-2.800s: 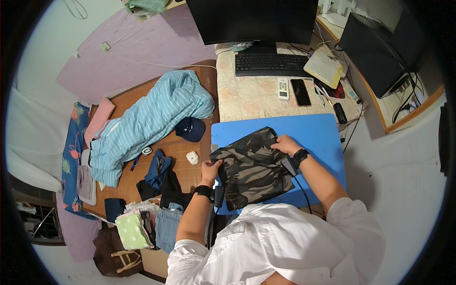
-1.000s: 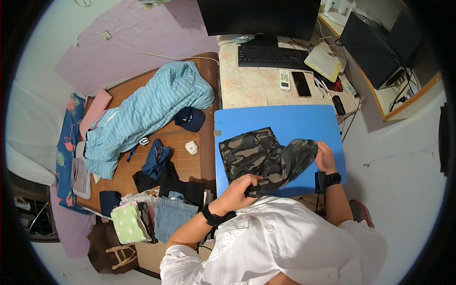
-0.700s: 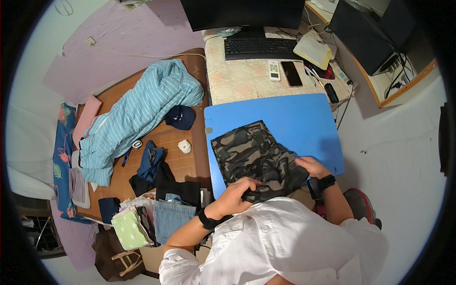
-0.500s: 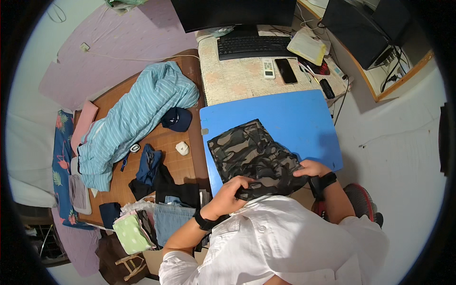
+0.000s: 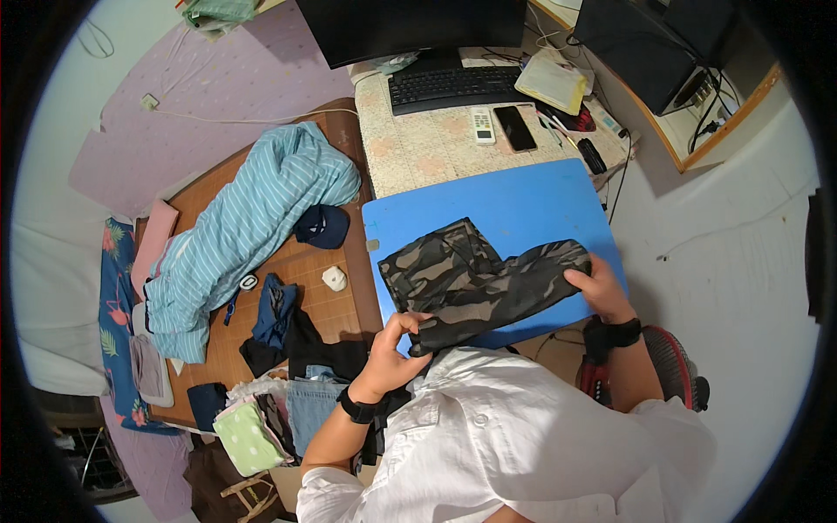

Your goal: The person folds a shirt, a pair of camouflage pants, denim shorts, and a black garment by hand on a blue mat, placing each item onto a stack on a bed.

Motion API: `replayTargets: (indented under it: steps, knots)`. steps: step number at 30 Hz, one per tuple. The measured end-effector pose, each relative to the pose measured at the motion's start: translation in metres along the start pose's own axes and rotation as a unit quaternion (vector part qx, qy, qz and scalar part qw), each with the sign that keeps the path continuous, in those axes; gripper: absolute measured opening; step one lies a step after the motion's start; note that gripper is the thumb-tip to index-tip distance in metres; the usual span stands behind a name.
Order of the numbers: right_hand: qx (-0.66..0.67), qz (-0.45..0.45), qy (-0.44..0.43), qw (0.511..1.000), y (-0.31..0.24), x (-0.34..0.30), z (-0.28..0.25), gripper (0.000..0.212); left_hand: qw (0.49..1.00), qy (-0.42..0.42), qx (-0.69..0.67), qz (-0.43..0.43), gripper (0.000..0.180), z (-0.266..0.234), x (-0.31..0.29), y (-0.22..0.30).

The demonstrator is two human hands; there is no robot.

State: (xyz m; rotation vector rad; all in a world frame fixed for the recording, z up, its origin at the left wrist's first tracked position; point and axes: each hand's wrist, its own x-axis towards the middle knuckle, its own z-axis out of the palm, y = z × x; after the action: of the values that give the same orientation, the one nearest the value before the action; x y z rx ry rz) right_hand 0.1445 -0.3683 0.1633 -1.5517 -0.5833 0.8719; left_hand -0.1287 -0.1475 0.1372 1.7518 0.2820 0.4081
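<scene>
A pair of camouflage trousers (image 5: pixel 484 292) in black, brown and grey lies partly on a blue tabletop (image 5: pixel 532 200). One part sits flat at the left; another stretches toward the right, with its lower edge near my white shirt. My left hand (image 5: pixel 391 356) grips the near left corner between thumb and fingers. At the far right end of the stretched part, my right hand (image 5: pixel 603 288) pinches the cloth, thumb on top. Dark bands circle both wrists.
Behind the blue top, a desk (image 5: pixel 410 152) holds a keyboard (image 5: pixel 453 90), a remote (image 5: pixel 483 126) and a phone (image 5: pixel 515 129). A bed (image 5: pixel 301 288) at left carries a striped blue quilt (image 5: pixel 253 200), a cap (image 5: pixel 323 227) and folded clothes (image 5: pixel 248 436). A fan-like object (image 5: pixel 667 366) stands at right.
My right hand has moved right and up, drawing the bunched cloth out into a longer, smoother strip. My left hand has shifted slightly left, still on the near corner.
</scene>
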Motion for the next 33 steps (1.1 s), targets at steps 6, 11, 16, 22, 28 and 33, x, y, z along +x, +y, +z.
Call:
replayTargets:
  steps: [6, 11, 16, 22, 28, 33]
  knots:
    - [0.016, 0.032, -0.142, 0.989, -0.012, -0.030, -0.018, 0.037, 0.996, -0.040, -0.059, -0.047, 0.031, 0.000, -0.008, 0.021]
    - [-0.359, -0.053, -0.055, 0.930, -0.021, -0.044, -0.021, 0.026, 0.992, -0.067, -0.095, -0.052, 0.029, 0.004, -0.015, 0.025]
    - [-0.165, -0.136, -0.061, 0.975, -0.029, -0.036, -0.013, 0.020, 0.989, -0.038, -0.118, -0.085, 0.026, 0.001, -0.012, 0.035]
    - [-0.262, 0.065, -0.024, 0.963, -0.024, -0.014, 0.008, 0.018, 0.983, 0.012, -0.129, -0.129, 0.019, -0.005, -0.017, -0.003]
    - [-0.226, -0.035, -0.134, 0.964, 0.017, 0.088, 0.028, 0.037, 0.941, 0.141, -0.218, -0.215, 0.017, -0.034, 0.019, -0.059]
    - [-0.326, 0.045, -0.038, 0.944, 0.115, 0.190, 0.044, 0.057, 0.923, 0.248, -0.040, -0.291, 0.045, -0.059, 0.058, -0.169]
